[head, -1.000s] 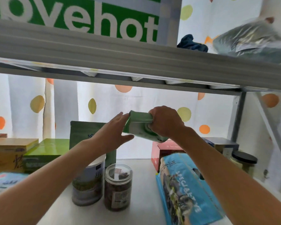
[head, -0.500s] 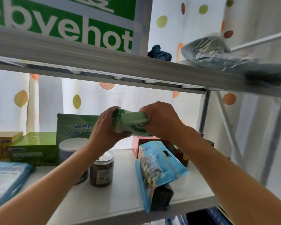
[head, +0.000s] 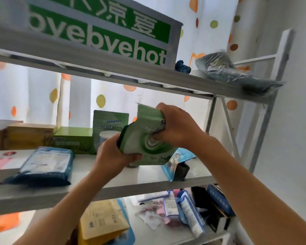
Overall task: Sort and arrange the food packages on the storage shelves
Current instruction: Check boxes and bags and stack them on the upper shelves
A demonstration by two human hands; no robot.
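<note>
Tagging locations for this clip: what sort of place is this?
Probably a home storage corner: a grey metal shelf rack against a dotted curtain, mixed food pouches and boxes, with both hands gripping a green pouch.

Green pouch (head: 148, 138): a second ago gripped by right hand (head: 177, 128) alone, flat and level; left hand (head: 111, 154) since closed on its lower end. Now tilted upright, drawn nearer, in front of the seaways bag (head: 109, 124).
</note>
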